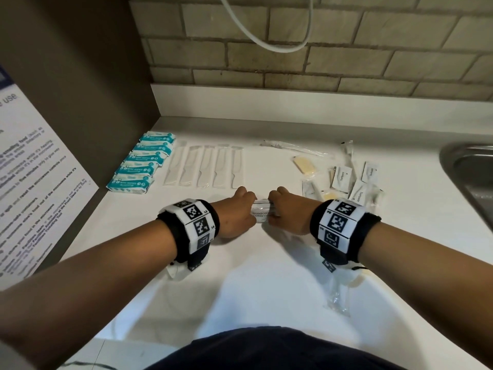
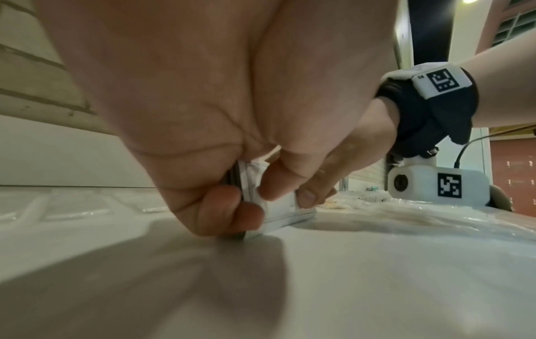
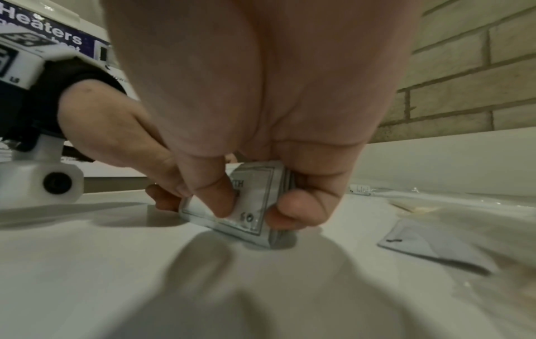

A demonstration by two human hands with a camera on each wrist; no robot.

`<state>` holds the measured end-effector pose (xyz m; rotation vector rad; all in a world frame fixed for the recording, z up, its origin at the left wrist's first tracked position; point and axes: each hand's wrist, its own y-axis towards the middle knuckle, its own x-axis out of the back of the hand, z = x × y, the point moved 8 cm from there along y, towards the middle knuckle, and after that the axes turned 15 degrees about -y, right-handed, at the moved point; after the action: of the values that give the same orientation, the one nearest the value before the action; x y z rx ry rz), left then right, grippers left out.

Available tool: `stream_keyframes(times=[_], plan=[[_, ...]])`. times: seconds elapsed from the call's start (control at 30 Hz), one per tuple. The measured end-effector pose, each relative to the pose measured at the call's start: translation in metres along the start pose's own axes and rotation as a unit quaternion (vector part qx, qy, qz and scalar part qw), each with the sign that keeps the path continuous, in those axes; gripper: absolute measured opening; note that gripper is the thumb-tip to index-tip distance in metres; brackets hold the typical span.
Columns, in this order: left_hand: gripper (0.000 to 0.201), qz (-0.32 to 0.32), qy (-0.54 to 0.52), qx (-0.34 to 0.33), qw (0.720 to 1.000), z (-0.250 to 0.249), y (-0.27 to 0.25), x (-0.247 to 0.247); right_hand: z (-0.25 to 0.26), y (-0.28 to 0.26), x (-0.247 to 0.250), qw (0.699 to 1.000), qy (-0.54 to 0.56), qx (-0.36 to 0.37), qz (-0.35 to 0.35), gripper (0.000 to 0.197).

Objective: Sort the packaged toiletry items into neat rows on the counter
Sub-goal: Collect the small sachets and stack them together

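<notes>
A small stack of white shampoo and conditioner sachets (image 1: pixel 261 213) stands on edge on the white counter (image 1: pixel 266 276), held from both sides. My left hand (image 1: pixel 234 214) pinches its left end, thumb in front and fingers behind; the sachet stack (image 2: pixel 278 211) touches the counter. My right hand (image 1: pixel 286 213) pinches the right end of the sachet stack (image 3: pixel 255 206) the same way. At the back left lie a row of teal-and-white packets (image 1: pixel 141 162) and a row of clear-wrapped white combs (image 1: pixel 205 166). A loose pile of toothpaste sachets, soaps and wrapped items (image 1: pixel 346 177) lies to the right.
A steel sink (image 1: pixel 472 177) is set into the counter at the right edge. A brown cabinet side with a printed notice (image 1: pixel 34 166) walls off the left. A wrapped toothbrush (image 1: pixel 290 146) lies near the back. Clear wrapped packets (image 1: pixel 337 292) lie under my right forearm.
</notes>
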<state>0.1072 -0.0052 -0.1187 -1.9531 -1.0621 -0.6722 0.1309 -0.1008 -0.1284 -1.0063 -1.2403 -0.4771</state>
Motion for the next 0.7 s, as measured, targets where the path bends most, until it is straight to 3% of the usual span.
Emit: stream_keyframes(times=[0.2, 0.33, 0.47, 0.7], plan=[[0.034, 0.003, -0.061, -0.009, 0.998, 0.002, 0.003, 0.018, -0.017, -0.005, 0.024, 0.998, 0.061, -0.013, 0.016, 0.024], [0.034, -0.064, -0.146, -0.028, 0.987, -0.006, 0.015, 0.05, -0.051, 0.001, 0.053, 0.984, 0.17, -0.053, -0.011, 0.039], [0.035, -0.13, -0.234, -0.035, 0.963, -0.007, 0.038, 0.08, -0.082, 0.02, 0.074, 0.975, 0.202, -0.089, -0.009, 0.037], [0.031, -0.154, -0.229, 0.015, 0.961, 0.0, 0.092, 0.107, -0.111, 0.062, 0.088, 0.971, 0.2, -0.128, 0.021, 0.039]])
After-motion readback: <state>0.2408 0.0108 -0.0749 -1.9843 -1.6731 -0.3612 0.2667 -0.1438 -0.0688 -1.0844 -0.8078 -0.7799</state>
